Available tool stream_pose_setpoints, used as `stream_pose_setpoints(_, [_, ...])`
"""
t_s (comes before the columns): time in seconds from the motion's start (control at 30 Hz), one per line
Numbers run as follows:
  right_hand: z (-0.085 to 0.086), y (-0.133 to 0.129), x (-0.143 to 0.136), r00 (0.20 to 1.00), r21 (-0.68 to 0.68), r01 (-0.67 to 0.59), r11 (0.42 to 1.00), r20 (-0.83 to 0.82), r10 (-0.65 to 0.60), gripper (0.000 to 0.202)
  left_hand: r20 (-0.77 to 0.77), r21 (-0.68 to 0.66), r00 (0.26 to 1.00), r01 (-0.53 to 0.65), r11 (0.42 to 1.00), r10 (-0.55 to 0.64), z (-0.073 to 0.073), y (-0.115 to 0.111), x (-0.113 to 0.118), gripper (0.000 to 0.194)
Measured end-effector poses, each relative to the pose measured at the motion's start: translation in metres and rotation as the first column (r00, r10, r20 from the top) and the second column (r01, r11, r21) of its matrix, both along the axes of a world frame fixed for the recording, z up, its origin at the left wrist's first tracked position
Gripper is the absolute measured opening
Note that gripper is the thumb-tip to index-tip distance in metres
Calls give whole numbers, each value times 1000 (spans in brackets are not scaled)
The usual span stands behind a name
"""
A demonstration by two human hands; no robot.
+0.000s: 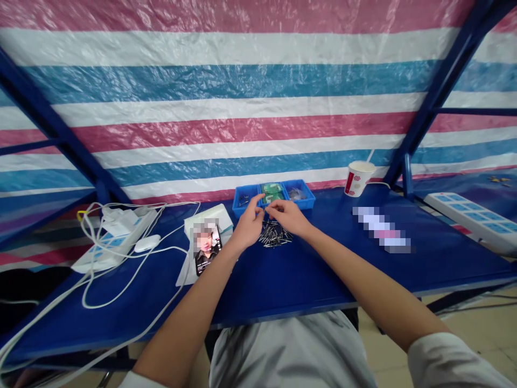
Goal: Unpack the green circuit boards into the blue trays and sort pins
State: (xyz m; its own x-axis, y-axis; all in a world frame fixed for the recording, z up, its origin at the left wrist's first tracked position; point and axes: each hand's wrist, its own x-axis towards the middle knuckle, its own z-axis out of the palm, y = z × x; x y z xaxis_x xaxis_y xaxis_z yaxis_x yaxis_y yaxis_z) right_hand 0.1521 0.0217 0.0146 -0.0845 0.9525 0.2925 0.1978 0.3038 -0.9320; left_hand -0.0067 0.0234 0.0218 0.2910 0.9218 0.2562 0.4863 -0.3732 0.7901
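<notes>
My left hand [249, 223] is over the left side of a pile of small thin metal pieces [276, 235], dark and silver. Its index finger points forward while the thumb and other fingers are drawn together; what they hold is too small to make out. Close beside it, my right hand [291, 216] is closed in a pinch at the pile's far edge, its fingertips almost meeting the left hand. Just beyond both hands stands a blue three-part bin [310, 203]. Metal bits lie in its left compartment, green pieces [273, 191] in the middle, small clear or grey pieces [298, 194] on the right.
Left of the hands, a phone [208, 253] lies on papers [189, 269]. White cables and a power strip [91, 257] spread across the table's left side. A paper cup [358, 180] with a straw, a blurred-out item [382, 230] and another power strip [472, 215] are right.
</notes>
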Motion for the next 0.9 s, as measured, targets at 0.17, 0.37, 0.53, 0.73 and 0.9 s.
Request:
stream_pose_setpoints(0.17, [2, 0, 0, 999, 2, -19, 1000, -36, 19, 15, 251, -103, 968, 35, 994, -8, -2, -2, 8, 42])
stream_pose_setpoints(0.37, [1, -1, -1, 993, -78, -40, 996, -113, 31, 31, 338, -62, 936, -84, 995, 100, 0, -4, 8, 21])
stream_pose_setpoints(0.53, [0, 0, -4, 983, -158, -76, 984, -179, 47, 41, 363, -30, 919, -154, 988, 155, 2, -2, 5, 21])
stream_pose_setpoints(0.73, [4, -2, -6, 961, -232, -102, 967, -276, 35, 38, 315, -4, 940, -132, 991, 127, 1, -4, 8, 19])
stream_pose_setpoints(0.9, [5, 0, -3, 938, -275, -106, 956, -346, 4, 27, 178, -12, 966, -189, 982, 188, -3, 0, 8, 33])
